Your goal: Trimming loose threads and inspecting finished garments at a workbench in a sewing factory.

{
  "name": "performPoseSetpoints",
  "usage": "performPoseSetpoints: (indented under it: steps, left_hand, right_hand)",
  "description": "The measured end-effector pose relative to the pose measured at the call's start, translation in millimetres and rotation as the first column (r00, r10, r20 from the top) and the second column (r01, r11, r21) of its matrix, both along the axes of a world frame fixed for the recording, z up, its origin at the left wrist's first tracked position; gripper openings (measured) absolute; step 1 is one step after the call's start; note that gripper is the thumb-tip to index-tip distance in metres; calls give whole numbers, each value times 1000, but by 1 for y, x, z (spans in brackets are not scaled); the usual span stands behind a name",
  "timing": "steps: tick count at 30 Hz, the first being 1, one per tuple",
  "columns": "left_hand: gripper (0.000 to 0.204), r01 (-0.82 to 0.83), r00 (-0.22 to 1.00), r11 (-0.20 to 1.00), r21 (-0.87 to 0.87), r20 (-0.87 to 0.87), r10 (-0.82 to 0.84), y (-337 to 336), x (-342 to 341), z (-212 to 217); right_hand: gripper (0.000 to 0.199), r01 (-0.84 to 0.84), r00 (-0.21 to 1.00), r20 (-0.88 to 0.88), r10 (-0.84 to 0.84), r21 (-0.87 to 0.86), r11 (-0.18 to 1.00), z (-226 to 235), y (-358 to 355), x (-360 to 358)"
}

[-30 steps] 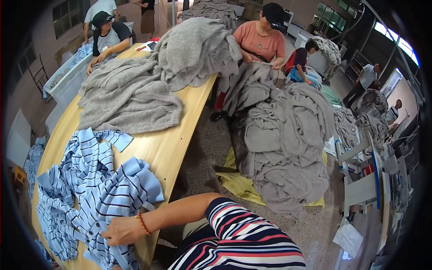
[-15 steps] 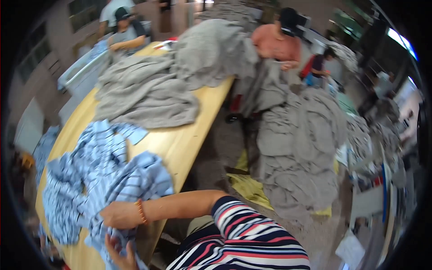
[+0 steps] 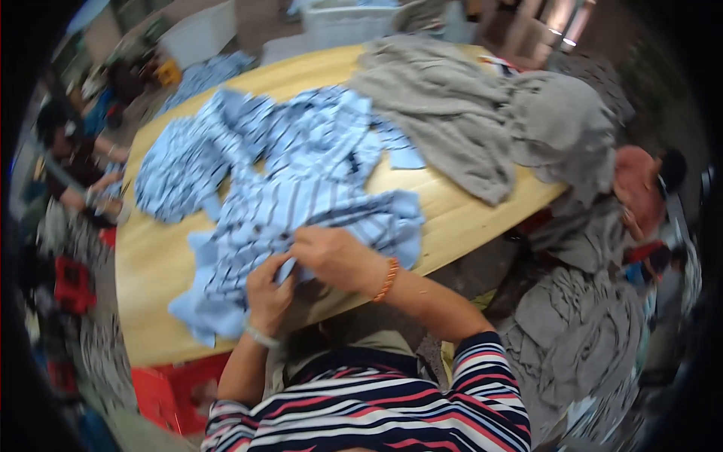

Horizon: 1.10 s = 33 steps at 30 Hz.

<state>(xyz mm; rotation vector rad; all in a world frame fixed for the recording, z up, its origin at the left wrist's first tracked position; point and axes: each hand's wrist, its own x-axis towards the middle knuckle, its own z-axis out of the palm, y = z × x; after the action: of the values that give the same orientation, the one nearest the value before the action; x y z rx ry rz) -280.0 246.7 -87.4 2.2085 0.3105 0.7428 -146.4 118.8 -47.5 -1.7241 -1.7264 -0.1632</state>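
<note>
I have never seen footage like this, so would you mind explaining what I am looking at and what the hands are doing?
There is no machine here: a person wears a wide-angle camera on the head, looking down, so straight edges appear bent. The two forearms entering from below are that person's own. The left hand and the right hand both grip a blue striped garment lying on a wooden table. Further along the table lies a pile of grey garments. Other people work around the table's edges.
</note>
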Motion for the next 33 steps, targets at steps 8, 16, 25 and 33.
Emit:
performPoseSetpoints:
  steps: [8, 16, 25, 33]
  left_hand:
    - [19, 81, 997, 957, -278, 29, -76, -6, -8, -2]
    - [12, 187, 976, 629, -754, 68, -207, 6, -11, -2]
    - [18, 149, 979, 702, -697, 4, -203, 9, -9, 10]
    - [36, 24, 1000, 1000, 8, 10, -24, 21, -1, -9]
  right_hand:
    - [18, -92, 973, -216, 80, -45, 995, 6, -7, 7]
    - [27, -214, 584, -812, 15, -135, 967, 23, 4, 24]
    - [31, -183, 617, -785, 57, -72, 980, 18, 8, 31]
    - [17, -70, 997, -50, 65, -100, 993, -7, 34, 6]
